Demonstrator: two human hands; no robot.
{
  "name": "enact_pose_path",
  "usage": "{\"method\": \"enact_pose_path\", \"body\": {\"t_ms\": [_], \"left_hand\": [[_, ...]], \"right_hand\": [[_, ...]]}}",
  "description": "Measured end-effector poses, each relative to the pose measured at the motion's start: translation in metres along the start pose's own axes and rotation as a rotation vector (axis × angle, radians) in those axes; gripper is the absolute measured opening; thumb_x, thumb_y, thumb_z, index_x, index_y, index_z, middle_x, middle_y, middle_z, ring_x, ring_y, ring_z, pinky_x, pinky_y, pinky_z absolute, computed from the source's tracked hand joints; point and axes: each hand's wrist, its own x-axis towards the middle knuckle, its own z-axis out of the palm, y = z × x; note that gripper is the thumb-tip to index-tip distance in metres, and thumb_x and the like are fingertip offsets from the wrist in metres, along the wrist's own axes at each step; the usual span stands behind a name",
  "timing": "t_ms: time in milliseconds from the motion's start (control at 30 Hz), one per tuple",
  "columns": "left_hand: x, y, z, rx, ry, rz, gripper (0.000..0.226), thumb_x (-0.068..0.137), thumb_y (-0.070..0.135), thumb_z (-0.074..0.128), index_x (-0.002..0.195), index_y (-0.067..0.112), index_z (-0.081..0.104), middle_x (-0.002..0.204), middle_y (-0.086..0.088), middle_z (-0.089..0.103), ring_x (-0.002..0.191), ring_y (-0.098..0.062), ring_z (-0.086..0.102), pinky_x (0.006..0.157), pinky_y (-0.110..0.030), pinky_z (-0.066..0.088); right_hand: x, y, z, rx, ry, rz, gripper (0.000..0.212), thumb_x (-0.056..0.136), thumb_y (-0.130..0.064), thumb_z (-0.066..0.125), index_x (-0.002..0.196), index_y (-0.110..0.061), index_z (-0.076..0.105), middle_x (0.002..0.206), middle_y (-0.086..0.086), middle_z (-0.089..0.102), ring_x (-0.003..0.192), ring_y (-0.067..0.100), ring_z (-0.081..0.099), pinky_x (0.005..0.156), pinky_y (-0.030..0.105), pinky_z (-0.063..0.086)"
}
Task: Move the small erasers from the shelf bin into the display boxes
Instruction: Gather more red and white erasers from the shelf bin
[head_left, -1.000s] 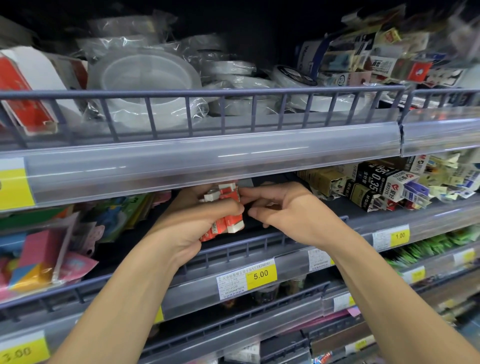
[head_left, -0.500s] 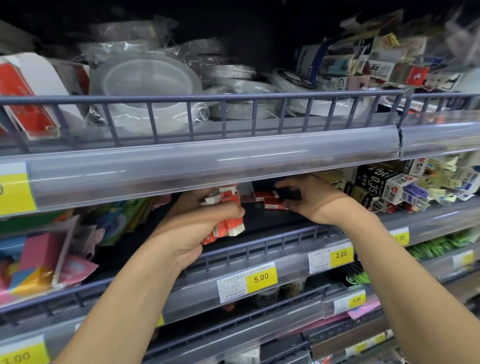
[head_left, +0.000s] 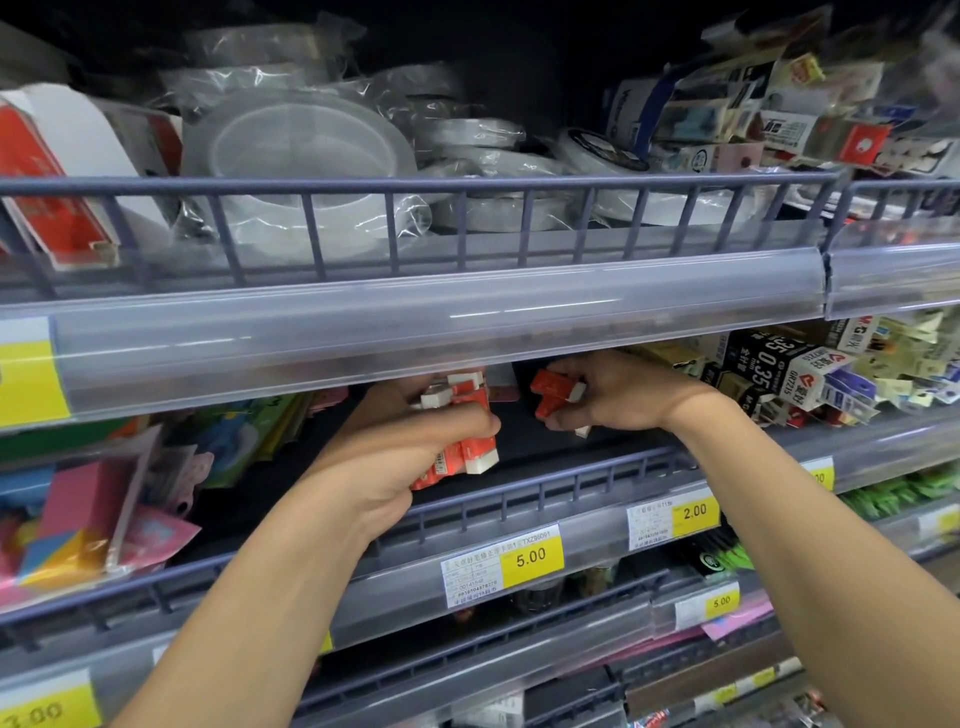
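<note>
At frame centre, more red-and-white erasers have just been gathered off the shelf by the right hand, fingers clamped round them, while a full bundle is clutched in the left hand, so collecting is judged ongoing

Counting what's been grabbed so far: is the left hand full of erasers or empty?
Full. The left hand grips a bunch of red-and-white erasers, which stick out above and below its curled fingers.

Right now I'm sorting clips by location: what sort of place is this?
Most likely a stationery aisle in a shop. Tiered shelves carry yellow price tags, packaged rolls of tape sit above, and both the left hand and right hand hold small erasers.
</note>
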Motion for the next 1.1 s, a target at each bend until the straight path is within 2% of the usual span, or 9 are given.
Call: {"method": "enact_pose_path", "body": {"t_ms": [167,367,433,567,600,667,767,933,1100], "left_hand": [[-0.004,0.003,0.003,0.006,0.009,-0.006,0.032,0.049,0.018,0.087,0.077,0.033,0.082,0.098,-0.014,0.079,0.090,-0.029,0.078,0.094,-0.055,0.058],[-0.006,0.005,0.003,-0.012,0.007,-0.019,0.039,0.042,0.025,0.087,0.081,0.026,0.081,0.085,-0.007,0.078,0.080,-0.024,0.073,0.097,-0.059,0.053],[-0.007,0.005,0.003,-0.018,0.015,-0.020,0.041,0.044,0.024,0.086,0.083,0.020,0.079,0.083,-0.008,0.077,0.080,-0.025,0.072,0.097,-0.061,0.052],[-0.013,0.009,0.003,-0.033,0.023,0.007,0.040,0.050,0.022,0.086,0.087,0.011,0.076,0.097,-0.024,0.075,0.083,-0.031,0.068,0.095,-0.064,0.053],[-0.015,0.010,0.002,-0.034,0.027,0.024,0.039,0.051,0.022,0.086,0.086,0.011,0.076,0.096,-0.025,0.075,0.082,-0.031,0.067,0.092,-0.060,0.055],[-0.023,0.013,-0.001,-0.040,0.025,0.063,0.044,0.046,0.028,0.086,0.086,0.013,0.077,0.095,-0.023,0.075,0.082,-0.030,0.067,0.083,-0.049,0.053],[-0.038,0.014,-0.007,-0.094,-0.021,0.127,0.048,0.045,0.032,0.085,0.091,0.019,0.079,0.099,-0.022,0.076,0.086,-0.038,0.071,0.083,-0.049,0.052],[-0.074,0.003,-0.028,-0.156,-0.204,0.157,0.055,0.054,0.025,0.085,0.109,0.033,0.079,0.106,-0.008,0.080,0.100,-0.033,0.076,0.084,-0.049,0.059],[-0.116,-0.026,-0.049,-0.149,-0.303,0.113,0.055,0.058,0.026,0.083,0.112,0.035,0.077,0.104,-0.002,0.078,0.085,-0.021,0.072,0.070,-0.036,0.058]], "right_hand": [[0.001,-0.006,0.004,-0.035,0.027,-0.030,0.039,0.079,-0.042,0.080,0.110,-0.033,0.059,0.102,-0.009,0.067,0.093,0.012,0.063,0.085,0.029,0.051],[-0.003,-0.012,0.013,-0.123,0.069,-0.050,0.030,0.084,-0.044,0.074,0.103,-0.030,0.054,0.095,-0.009,0.064,0.091,0.016,0.061,0.085,0.036,0.052],[-0.006,-0.014,0.015,-0.051,0.137,-0.063,0.026,0.083,-0.041,0.076,0.099,-0.027,0.060,0.090,-0.008,0.067,0.087,0.016,0.064,0.084,0.038,0.054],[-0.020,-0.020,0.018,0.198,0.314,-0.014,0.018,0.084,-0.042,0.076,0.084,-0.025,0.068,0.064,-0.006,0.072,0.061,0.007,0.069,0.068,0.026,0.051],[-0.026,-0.023,0.018,0.283,0.366,-0.011,0.020,0.084,-0.043,0.076,0.081,-0.024,0.069,0.063,-0.004,0.072,0.058,0.008,0.068,0.069,0.027,0.051],[-0.042,-0.031,0.019,0.507,0.457,-0.097,0.018,0.082,-0.039,0.077,0.077,-0.024,0.068,0.063,0.001,0.071,0.058,0.024,0.068,0.070,0.034,0.054],[-0.072,-0.049,0.026,0.823,0.462,-0.248,0.013,0.081,-0.028,0.080,0.080,-0.023,0.068,0.068,0.005,0.069,0.063,0.049,0.056,0.056,0.034,0.050],[-0.121,-0.078,0.058,1.076,0.395,-0.258,0.026,0.076,-0.036,0.087,0.095,-0.027,0.071,0.088,0.022,0.071,0.068,0.051,0.055,0.051,0.027,0.048],[-0.168,-0.088,0.112,1.179,0.355,-0.176,0.034,0.074,-0.038,0.088,0.097,-0.021,0.069,0.084,0.016,0.067,0.068,0.029,0.062,0.054,0.028,0.049]]}}
